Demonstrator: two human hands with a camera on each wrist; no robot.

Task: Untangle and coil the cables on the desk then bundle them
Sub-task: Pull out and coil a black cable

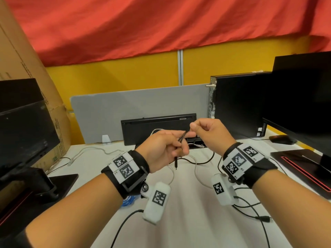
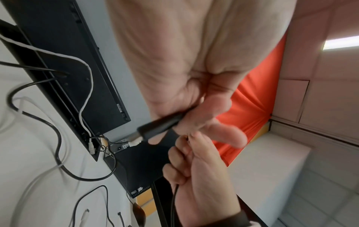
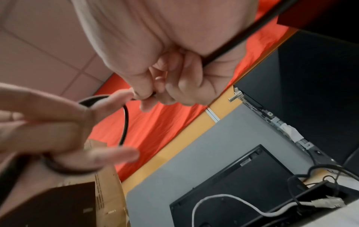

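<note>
Both hands are raised above the white desk point(image 1: 188, 221) and work one thin black cable point(image 1: 181, 138). My left hand point(image 1: 179, 142) grips it with curled fingers, and its black plug point(image 1: 176, 162) hangs below the fist. In the left wrist view the plug point(image 2: 161, 126) sticks out between the left fingers point(image 2: 205, 116). My right hand point(image 1: 194, 127) pinches the same cable just right of the left fist. In the right wrist view the cable point(image 3: 125, 122) curves from the right hand's pinch point(image 3: 147, 95) round the left fingers point(image 3: 64, 130). More of the black cable point(image 1: 204, 161) trails on the desk.
White cables point(image 1: 93, 149) and other black cables point(image 1: 250, 213) lie loose on the desk; a blue cable point(image 1: 128, 201) shows under my left wrist. A keyboard point(image 1: 157, 127) stands on edge at the back. Monitors point(image 1: 25, 126) flank both sides, with a computer tower point(image 1: 238, 104) at the right.
</note>
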